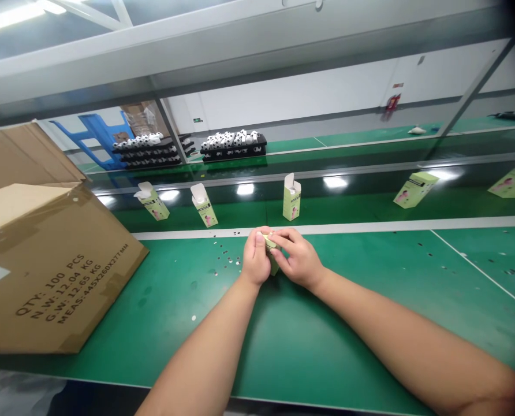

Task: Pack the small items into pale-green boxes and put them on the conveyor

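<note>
Between my two hands, above the green table, is a small light-green carton (273, 267), mostly hidden by my fingers. My left hand (256, 259) wraps round its left side, with the thumb at the top. The fingers of my right hand (298, 259) press on the carton's top and right side. Just beyond the hands, another light-green carton (291, 203) stands upright with its white flap up. Two more open-topped cartons, one nearer (204, 209) and one farther left (153, 203), lean on the dark green strip.
A large cardboard box (62, 271) fills the left side. Cartons lie to the right, one in the middle distance (415, 189) and one at the edge (512, 180). Small dots litter the green table (327, 358). Black trays (234, 151) hold black-and-white pieces behind. A grey beam (240, 40) crosses overhead.
</note>
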`<state>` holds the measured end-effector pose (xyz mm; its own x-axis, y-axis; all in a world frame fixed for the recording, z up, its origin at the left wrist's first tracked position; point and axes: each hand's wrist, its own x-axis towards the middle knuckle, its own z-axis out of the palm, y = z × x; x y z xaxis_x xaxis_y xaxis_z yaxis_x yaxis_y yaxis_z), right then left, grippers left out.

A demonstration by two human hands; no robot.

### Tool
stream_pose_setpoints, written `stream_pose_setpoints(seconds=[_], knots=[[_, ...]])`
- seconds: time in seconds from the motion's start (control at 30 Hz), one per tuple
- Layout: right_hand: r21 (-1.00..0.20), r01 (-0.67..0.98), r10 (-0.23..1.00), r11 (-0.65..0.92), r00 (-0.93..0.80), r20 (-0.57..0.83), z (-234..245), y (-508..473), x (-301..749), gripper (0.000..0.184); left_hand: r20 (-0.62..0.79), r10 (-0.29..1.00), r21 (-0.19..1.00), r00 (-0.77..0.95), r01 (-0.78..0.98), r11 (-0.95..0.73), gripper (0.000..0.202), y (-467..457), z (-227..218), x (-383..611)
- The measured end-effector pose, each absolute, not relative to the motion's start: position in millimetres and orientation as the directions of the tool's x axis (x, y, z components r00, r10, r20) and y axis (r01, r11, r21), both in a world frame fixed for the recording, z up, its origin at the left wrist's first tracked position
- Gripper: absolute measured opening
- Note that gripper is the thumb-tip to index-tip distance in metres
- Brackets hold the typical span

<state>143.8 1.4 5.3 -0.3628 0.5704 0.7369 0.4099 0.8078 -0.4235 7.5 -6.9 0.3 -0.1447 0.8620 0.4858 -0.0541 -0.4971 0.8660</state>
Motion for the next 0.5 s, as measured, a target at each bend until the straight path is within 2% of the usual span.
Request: stream_pose_setpoints(seconds=[0.23,0.4,0.5], knots=[[-0.467,0.364,0.585,0.806,-0.369,0.722,4.2,0.4,141.1,0.029,0.444,0.887,0.887,-0.123,-0.079,-0.455,0.031,-10.6,0.8,5.2],[-0.542,0.407,0.664,0.736,-0.271,0.697,12.9,-4.3,135.3,0.02,0.415,0.901,0.899,-0.123,-0.092,-0.427,0.032,-11.9,2.2,7.1],[-0.535,0.425,0.664,0.731,-0.261,0.701,16.4,-6.1,135.3,0.021,0.433,0.895,0.892,-0.105,-0.09,-0.443,0.032,-12.0,1.2,7.1]])
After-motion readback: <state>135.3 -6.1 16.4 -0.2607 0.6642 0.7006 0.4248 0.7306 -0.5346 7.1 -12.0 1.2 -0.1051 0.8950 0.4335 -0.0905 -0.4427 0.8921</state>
